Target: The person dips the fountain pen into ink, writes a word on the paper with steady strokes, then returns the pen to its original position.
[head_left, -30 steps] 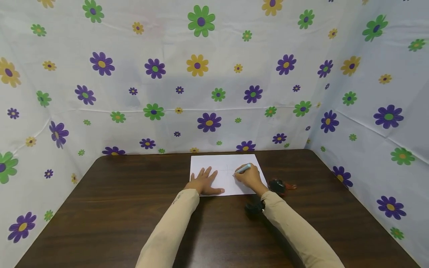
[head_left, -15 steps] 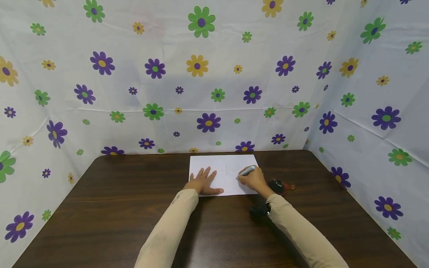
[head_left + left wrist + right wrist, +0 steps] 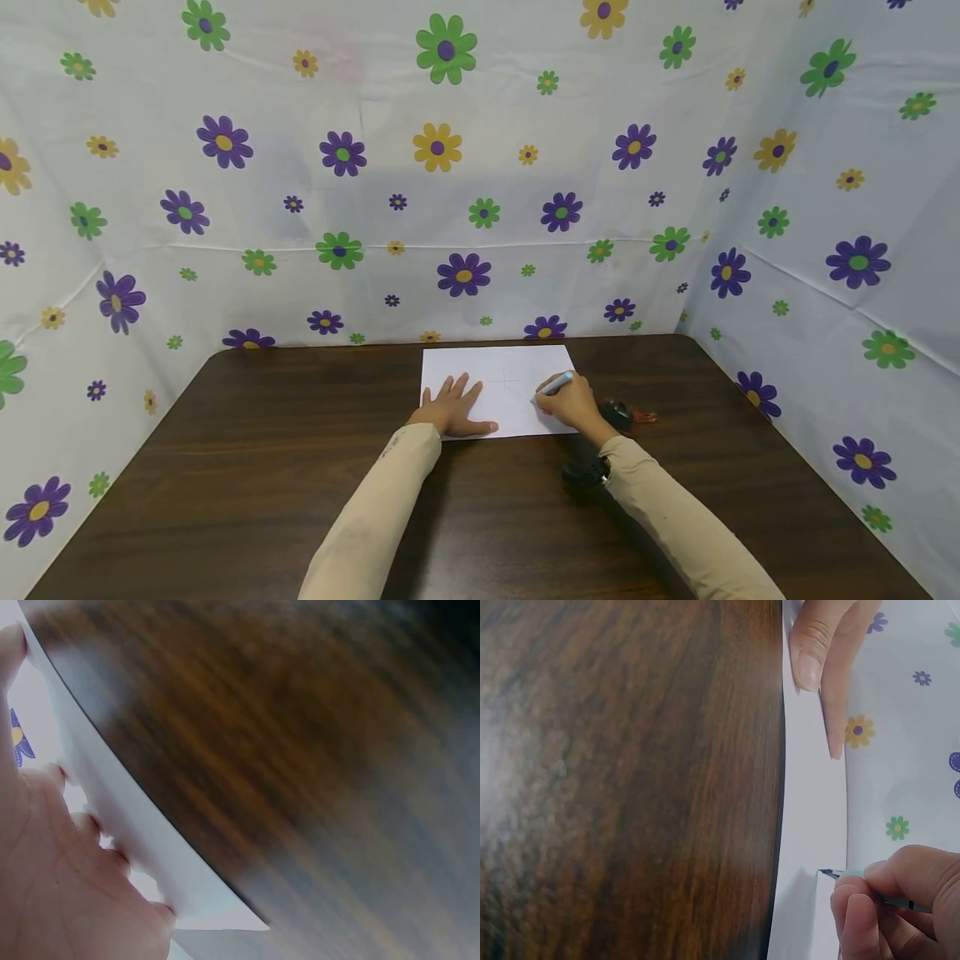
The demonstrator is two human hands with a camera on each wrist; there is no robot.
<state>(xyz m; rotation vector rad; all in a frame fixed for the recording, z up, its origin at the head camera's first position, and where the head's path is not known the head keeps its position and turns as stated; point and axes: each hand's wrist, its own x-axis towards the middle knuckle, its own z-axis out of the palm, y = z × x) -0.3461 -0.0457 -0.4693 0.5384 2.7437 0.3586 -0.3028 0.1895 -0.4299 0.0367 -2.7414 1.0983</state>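
Observation:
A white sheet of paper [image 3: 517, 421] lies on the brown wooden table, with a thin cross of lines drawn near its middle. From the cross a faint slanting line runs toward the lower right. My left hand [image 3: 450, 410] rests on the sheet's left part, fingers spread and thumb along the near edge. On the right part, my right hand [image 3: 572, 403] pinches a light blue pen [image 3: 557, 382] between thumb and fingers. The dark pen tip [image 3: 826, 872] is right at the paper in the right wrist view. The left wrist view shows the left palm [image 3: 71, 877] over the sheet.
Right of the paper, partly behind the right wrist, lies a small black and reddish object [image 3: 618, 414]. A black device [image 3: 585, 473] is strapped at the right wrist. Flower-printed white cloth [image 3: 375, 275] stands behind and beside the wooden table [image 3: 300, 500].
My right hand has moved the pen a little right and toward me across the paper, and the faint slanting line now shows. My left hand has stayed in place on the sheet.

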